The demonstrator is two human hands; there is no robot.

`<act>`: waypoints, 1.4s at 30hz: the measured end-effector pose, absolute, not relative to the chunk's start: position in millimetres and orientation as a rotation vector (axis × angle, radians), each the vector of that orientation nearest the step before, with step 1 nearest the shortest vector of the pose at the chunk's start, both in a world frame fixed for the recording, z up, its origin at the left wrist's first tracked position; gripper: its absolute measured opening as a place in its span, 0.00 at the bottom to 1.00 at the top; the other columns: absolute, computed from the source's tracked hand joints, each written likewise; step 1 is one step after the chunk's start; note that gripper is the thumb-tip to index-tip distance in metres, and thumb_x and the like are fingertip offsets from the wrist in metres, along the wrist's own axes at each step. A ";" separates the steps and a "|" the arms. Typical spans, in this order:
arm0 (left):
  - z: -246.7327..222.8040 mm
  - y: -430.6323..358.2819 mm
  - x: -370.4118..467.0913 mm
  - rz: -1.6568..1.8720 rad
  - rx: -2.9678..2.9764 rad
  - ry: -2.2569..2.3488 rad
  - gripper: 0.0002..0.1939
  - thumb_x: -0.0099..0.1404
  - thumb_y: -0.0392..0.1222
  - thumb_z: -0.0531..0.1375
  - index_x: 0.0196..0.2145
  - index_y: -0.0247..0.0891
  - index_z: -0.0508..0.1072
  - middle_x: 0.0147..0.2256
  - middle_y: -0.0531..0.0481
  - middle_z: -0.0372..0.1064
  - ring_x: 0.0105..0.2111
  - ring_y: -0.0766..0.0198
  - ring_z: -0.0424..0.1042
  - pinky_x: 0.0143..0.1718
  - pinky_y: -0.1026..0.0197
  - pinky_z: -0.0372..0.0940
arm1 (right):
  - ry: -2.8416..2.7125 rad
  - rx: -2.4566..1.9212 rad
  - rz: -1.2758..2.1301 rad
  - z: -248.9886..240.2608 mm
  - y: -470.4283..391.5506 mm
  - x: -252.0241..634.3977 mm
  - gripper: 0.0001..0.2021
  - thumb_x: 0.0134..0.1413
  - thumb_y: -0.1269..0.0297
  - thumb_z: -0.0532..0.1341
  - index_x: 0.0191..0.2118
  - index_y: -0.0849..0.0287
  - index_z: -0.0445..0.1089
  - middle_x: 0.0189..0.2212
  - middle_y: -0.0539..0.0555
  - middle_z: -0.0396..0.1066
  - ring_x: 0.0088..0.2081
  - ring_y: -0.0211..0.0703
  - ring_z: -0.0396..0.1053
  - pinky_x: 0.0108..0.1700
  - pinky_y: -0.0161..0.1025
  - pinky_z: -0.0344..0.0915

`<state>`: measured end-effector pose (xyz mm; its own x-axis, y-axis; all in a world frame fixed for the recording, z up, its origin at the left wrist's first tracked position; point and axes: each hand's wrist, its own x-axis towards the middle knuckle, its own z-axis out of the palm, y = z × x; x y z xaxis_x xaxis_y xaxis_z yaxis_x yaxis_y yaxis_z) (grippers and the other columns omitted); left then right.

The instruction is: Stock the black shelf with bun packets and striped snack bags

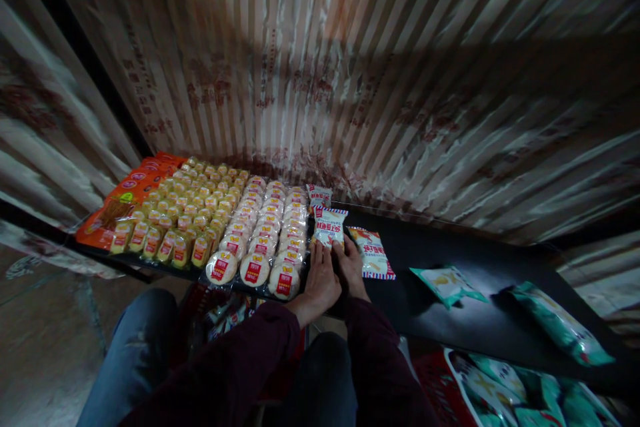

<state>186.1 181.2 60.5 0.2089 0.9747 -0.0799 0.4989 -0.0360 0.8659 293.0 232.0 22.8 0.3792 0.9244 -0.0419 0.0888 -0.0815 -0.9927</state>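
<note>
We held a white snack packet point(329, 227) upright on the black table point(450, 320) — left hand point(320, 280) and right hand point(350, 267) both pinching its lower edge — beside the round cake rows point(265, 233).

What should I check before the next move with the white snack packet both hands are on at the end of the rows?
1. Left hand on the white snack packet: ok.
2. Right hand on the same packet: ok.
3. Packet upright against the one behind: ok.
4. Round-cake rows beside it undisturbed: ok.
5. Flat packet to the right out from under the hands: ok.
6. Grip firmness: cannot tell.
</note>
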 end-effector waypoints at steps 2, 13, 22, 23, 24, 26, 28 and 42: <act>60.5 185.5 186.1 0.734 1.671 1.414 0.41 0.51 0.29 0.53 0.64 0.20 0.52 0.68 0.34 0.37 0.69 0.46 0.31 0.69 0.44 0.37 | -0.957 -1.485 0.907 20.7 237.1 294.4 0.31 0.43 0.51 0.65 0.54 0.57 0.71 0.45 0.57 0.76 0.47 0.52 0.71 0.53 0.50 0.66; 68.2 202.7 187.4 0.732 1.673 1.453 0.40 0.52 0.29 0.53 0.64 0.19 0.53 0.68 0.34 0.37 0.69 0.47 0.29 0.69 0.47 0.35 | -1.018 -1.551 0.882 26.0 256.3 294.3 0.31 0.45 0.48 0.63 0.55 0.56 0.70 0.48 0.57 0.75 0.48 0.52 0.70 0.54 0.49 0.64; 72.6 212.2 191.3 0.596 1.711 1.507 0.42 0.54 0.30 0.52 0.66 0.19 0.47 0.69 0.36 0.29 0.68 0.49 0.24 0.69 0.52 0.30 | -1.215 -1.613 0.758 31.2 267.0 289.8 0.30 0.51 0.47 0.56 0.56 0.61 0.68 0.43 0.61 0.76 0.42 0.52 0.73 0.47 0.48 0.69; 72.0 212.1 191.8 0.585 1.714 1.511 0.42 0.54 0.30 0.52 0.66 0.19 0.47 0.69 0.36 0.29 0.68 0.49 0.24 0.69 0.52 0.30 | -1.253 -1.652 0.719 30.8 267.2 290.4 0.30 0.52 0.48 0.55 0.56 0.61 0.68 0.43 0.61 0.76 0.42 0.52 0.73 0.47 0.48 0.69; 71.2 211.8 192.2 0.578 1.713 1.513 0.42 0.54 0.30 0.52 0.66 0.18 0.47 0.69 0.36 0.29 0.68 0.49 0.24 0.69 0.52 0.29 | -1.299 -1.698 0.667 30.1 267.4 291.2 0.29 0.53 0.48 0.54 0.56 0.61 0.68 0.43 0.62 0.76 0.42 0.52 0.73 0.47 0.48 0.69; 69.4 210.9 193.0 0.568 1.708 1.517 0.42 0.54 0.31 0.53 0.66 0.17 0.47 0.69 0.35 0.29 0.68 0.49 0.24 0.69 0.52 0.29 | -1.402 -1.774 0.545 27.4 268.2 293.3 0.28 0.54 0.49 0.52 0.55 0.61 0.69 0.43 0.63 0.76 0.43 0.53 0.73 0.47 0.49 0.68; 67.8 209.8 193.8 0.566 1.705 1.520 0.43 0.54 0.32 0.53 0.65 0.16 0.46 0.69 0.33 0.28 0.68 0.48 0.23 0.69 0.51 0.30 | -1.489 -1.778 0.449 23.3 269.4 295.4 0.28 0.54 0.50 0.51 0.54 0.62 0.69 0.44 0.64 0.75 0.45 0.54 0.72 0.50 0.51 0.66; 64.1 208.5 191.6 0.591 1.746 1.492 0.40 0.54 0.28 0.51 0.65 0.14 0.47 0.69 0.34 0.29 0.68 0.50 0.22 0.69 0.50 0.32 | -1.408 -1.653 0.541 22.1 295.6 286.6 0.37 0.51 0.44 0.57 0.62 0.64 0.60 0.58 0.66 0.65 0.58 0.57 0.64 0.60 0.54 0.59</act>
